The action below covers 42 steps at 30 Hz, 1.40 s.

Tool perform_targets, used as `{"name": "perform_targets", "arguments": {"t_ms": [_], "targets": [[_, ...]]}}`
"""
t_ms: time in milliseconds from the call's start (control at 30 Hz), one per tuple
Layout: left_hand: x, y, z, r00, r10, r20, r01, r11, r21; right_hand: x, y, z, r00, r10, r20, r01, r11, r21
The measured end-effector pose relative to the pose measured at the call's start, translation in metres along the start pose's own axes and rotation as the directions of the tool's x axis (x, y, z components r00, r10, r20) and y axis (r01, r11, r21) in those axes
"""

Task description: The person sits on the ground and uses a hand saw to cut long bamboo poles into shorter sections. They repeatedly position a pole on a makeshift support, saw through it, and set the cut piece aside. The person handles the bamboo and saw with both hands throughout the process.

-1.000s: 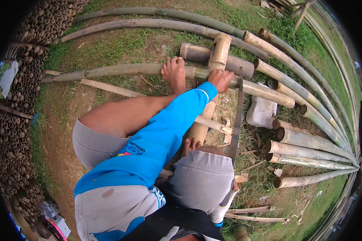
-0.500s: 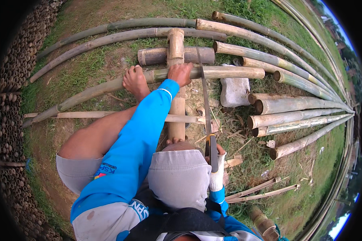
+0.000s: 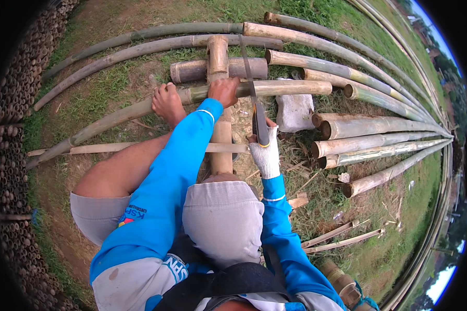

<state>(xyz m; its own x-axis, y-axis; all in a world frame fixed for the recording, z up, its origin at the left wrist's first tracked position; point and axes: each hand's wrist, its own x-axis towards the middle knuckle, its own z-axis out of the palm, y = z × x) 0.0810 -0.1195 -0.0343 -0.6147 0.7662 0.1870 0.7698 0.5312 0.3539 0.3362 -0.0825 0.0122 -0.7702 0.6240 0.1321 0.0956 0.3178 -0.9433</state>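
Note:
A bamboo pole lies crosswise in front of me, over another bamboo piece that points away from me. My left hand wraps over the pole near where the two cross. Beside it, to the left, my bare foot presses on the same pole. My right hand, in a white fingerless glove, grips the handle of a handsaw. The saw's blade crosses the pole just right of my left hand, its tip reaching beyond the pole. How deep the cut goes, I cannot tell.
A short thick bamboo log props the far end of the support piece. A pale stone block sits under the pole's right part. Several bamboo poles fan out at right. Stacked bamboo lines the left edge. Split strips lie lower right.
My right hand has pushed the handsaw forward, away from me, so its handle is now close to the pole. My left hand and foot stay on the pole. The view has shifted slightly.

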Motion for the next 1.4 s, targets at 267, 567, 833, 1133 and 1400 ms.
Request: {"name": "perform_targets", "arguments": {"t_ms": [267,567,833,1133,1400], "targets": [[-0.012,-0.013,-0.006,0.996,-0.023,-0.085,0.022,1.0,-0.02,-0.227,-0.046,-0.067,0.987,0.151,0.046,-0.135,0.96,-0.246],[0.002,0.009,-0.001,1.0,-0.004,0.001,0.004,1.0,-0.011,0.033,0.021,0.0,0.996,-0.092,-0.012,0.092,0.996,-0.002],[-0.006,-0.019,-0.01,0.998,-0.035,-0.051,0.035,0.999,0.013,-0.213,-0.038,-0.069,0.993,0.101,0.062,-0.084,0.971,-0.223],[0.003,0.001,0.005,0.999,0.013,-0.034,-0.013,1.0,-0.003,0.023,0.031,0.002,1.0,-0.005,-0.027,0.005,1.0,-0.005],[-0.013,-0.002,-0.01,0.995,-0.024,-0.097,0.021,0.999,-0.028,-0.192,-0.03,-0.071,0.979,0.184,0.084,-0.167,0.969,-0.181]]}}
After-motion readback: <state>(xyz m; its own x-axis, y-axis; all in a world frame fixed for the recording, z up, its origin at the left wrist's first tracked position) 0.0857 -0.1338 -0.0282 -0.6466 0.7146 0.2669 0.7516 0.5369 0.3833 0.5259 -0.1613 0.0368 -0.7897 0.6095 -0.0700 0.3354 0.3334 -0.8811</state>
